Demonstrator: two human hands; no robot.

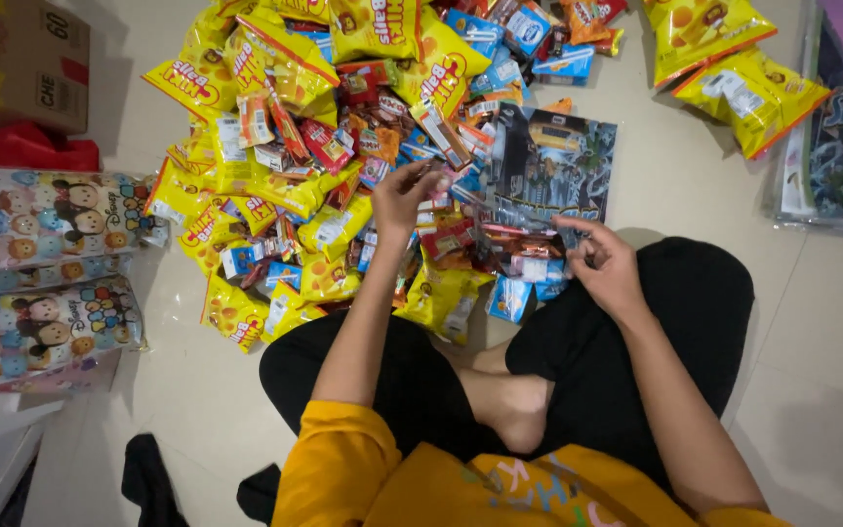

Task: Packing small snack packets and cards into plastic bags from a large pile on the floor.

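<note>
Left hand (404, 198) is spread, fingers reaching into the snack packet pile (343, 166) on the tiled floor (675, 185), touching small packets at the pile's middle. Right hand (605, 265) is pinched on the near edge of a dark printed bag (550, 161), laid at the pile's right edge.

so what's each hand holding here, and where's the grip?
Right hand pinches the lower edge of the dark printed bag. Left hand reaches into the snack pile, fingertips on small packets; a closed grip cannot be told.

Head cam, steep down, close.
</note>
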